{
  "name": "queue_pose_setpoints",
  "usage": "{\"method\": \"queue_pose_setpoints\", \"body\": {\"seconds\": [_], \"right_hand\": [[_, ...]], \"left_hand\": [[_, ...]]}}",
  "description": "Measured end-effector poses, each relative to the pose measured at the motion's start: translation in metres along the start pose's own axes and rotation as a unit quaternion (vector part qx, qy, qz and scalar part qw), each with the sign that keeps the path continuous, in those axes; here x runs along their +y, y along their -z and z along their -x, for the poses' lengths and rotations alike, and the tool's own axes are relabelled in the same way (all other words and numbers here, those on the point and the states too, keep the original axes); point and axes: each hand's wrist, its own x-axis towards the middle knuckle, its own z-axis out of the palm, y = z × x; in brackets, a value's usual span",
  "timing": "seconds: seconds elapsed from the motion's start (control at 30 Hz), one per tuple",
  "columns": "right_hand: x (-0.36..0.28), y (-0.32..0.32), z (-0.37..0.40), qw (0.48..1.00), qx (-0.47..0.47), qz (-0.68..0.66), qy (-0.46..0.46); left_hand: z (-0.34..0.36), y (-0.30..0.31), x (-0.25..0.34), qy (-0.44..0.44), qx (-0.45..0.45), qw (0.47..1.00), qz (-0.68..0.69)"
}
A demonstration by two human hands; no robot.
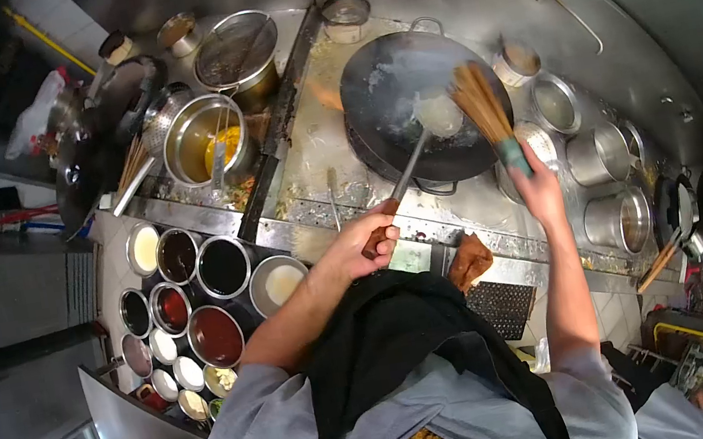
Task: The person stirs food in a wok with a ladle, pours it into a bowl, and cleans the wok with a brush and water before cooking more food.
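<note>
A dark wok [375,78] sits over the burner, with pale residue and a whitish haze inside it. My left hand [365,245] is wrapped round the wooden handle of a ladle [441,116], whose bowl lies inside the wok. In my right hand [538,185] is a bamboo wok brush [482,102] with green wrapping at its grip. The brush's bristles fan out over the wok's right side, close to the ladle bowl.
Several pots of sauces and seasonings [215,335] stand at left. Behind them are a steel pot [206,140] with yellow liquid and a strainer [235,49]. Steel pots [616,219] line the right side. A brown cloth [470,262] lies at the stove's front edge. Another person's sleeve [672,417] shows lower right.
</note>
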Motion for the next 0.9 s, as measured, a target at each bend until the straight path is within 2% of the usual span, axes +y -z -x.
{"method": "queue_pose_setpoints", "body": {"seconds": [0.03,0.07,0.1,0.13,0.17,0.2,0.23,0.27,0.3,0.33,0.37,0.4,0.43,0.5,0.53,0.57,0.6,0.63,0.67,0.7,0.73,0.77,0.8,0.83,0.87,0.9], "right_hand": [[-0.012,-0.003,-0.025,0.994,-0.042,0.100,-0.024],[-0.025,-0.007,-0.047,0.975,-0.085,0.198,-0.047],[-0.015,-0.012,-0.070,0.963,-0.205,0.114,-0.135],[0.000,-0.019,-0.089,0.922,-0.320,0.026,-0.217],[0.013,-0.022,-0.100,0.921,-0.324,0.026,-0.215],[0.024,-0.025,-0.109,0.935,-0.278,0.197,-0.101],[0.026,-0.025,-0.120,0.907,-0.214,0.362,0.023],[-0.024,-0.020,-0.108,0.901,-0.213,0.379,-0.002],[-0.018,-0.024,-0.115,0.900,-0.215,0.379,0.005],[0.000,-0.029,-0.125,0.920,-0.287,0.263,-0.052],[0.020,-0.034,-0.129,0.916,-0.357,0.143,-0.113],[0.037,-0.039,-0.135,0.917,-0.255,0.303,0.042],[0.032,-0.038,-0.137,0.916,-0.254,0.305,0.048],[0.021,-0.042,-0.137,0.946,-0.290,0.095,-0.108],[0.001,-0.034,-0.134,0.911,-0.361,0.098,-0.177],[0.001,-0.036,-0.128,0.910,-0.360,0.097,-0.181],[0.005,-0.040,-0.124,0.926,-0.290,0.220,-0.096],[0.010,-0.045,-0.124,0.917,-0.211,0.338,-0.006],[0.033,-0.053,-0.133,0.918,-0.209,0.338,-0.003],[0.075,-0.064,-0.140,0.920,-0.225,0.317,0.045],[0.100,-0.069,-0.140,0.921,-0.239,0.295,0.090],[0.085,-0.060,-0.137,0.922,-0.236,0.295,0.085],[0.041,-0.044,-0.132,0.917,-0.216,0.335,0.029],[0.015,-0.032,-0.126,0.907,-0.197,0.372,-0.028],[0.014,-0.026,-0.121,0.920,-0.164,0.354,-0.029],[0.017,-0.021,-0.119,0.920,-0.164,0.356,-0.033]], "left_hand": [[0.000,-0.005,-0.008,0.022,-0.041,0.995,0.087],[0.001,-0.009,-0.012,0.023,-0.042,0.995,0.087],[0.002,-0.014,-0.016,0.015,-0.071,0.991,0.115],[0.005,-0.017,-0.019,0.006,-0.100,0.985,0.144],[0.008,-0.019,-0.021,0.003,-0.097,0.984,0.146],[0.012,-0.018,-0.019,0.000,-0.087,0.987,0.132],[0.011,-0.019,-0.015,-0.008,-0.081,0.990,0.118],[0.008,-0.020,-0.016,-0.015,-0.081,0.989,0.124],[0.004,-0.019,-0.016,-0.024,-0.075,0.990,0.118],[0.001,-0.019,-0.013,-0.029,-0.070,0.991,0.108],[0.002,-0.020,-0.016,-0.029,-0.068,0.991,0.112],[0.002,-0.023,-0.015,-0.034,-0.055,0.993,0.098],[0.000,-0.025,-0.013,-0.042,-0.044,0.995,0.085],[-0.011,-0.015,-0.010,-0.040,-0.039,0.995,0.088],[-0.008,-0.019,-0.010,-0.038,-0.040,0.995,0.088],[-0.008,-0.022,-0.013,-0.034,-0.042,0.995,0.088],[-0.010,-0.021,-0.015,-0.031,-0.043,0.995,0.088],[-0.013,-0.018,-0.016,-0.030,-0.042,0.995,0.087],[-0.016,-0.016,-0.015,-0.032,-0.040,0.995,0.087],[-0.014,-0.017,-0.015,-0.030,-0.038,0.995,0.086],[-0.011,-0.020,-0.015,-0.050,-0.015,0.999,0.016],[-0.012,-0.024,-0.014,-0.071,0.003,0.996,-0.053],[-0.015,-0.023,-0.013,-0.071,0.003,0.996,-0.053],[-0.020,-0.020,-0.012,-0.104,0.077,0.957,-0.259],[-0.024,-0.020,-0.007,-0.131,0.144,0.869,-0.455],[-0.025,-0.019,-0.002,-0.129,0.140,0.869,-0.456]]}}
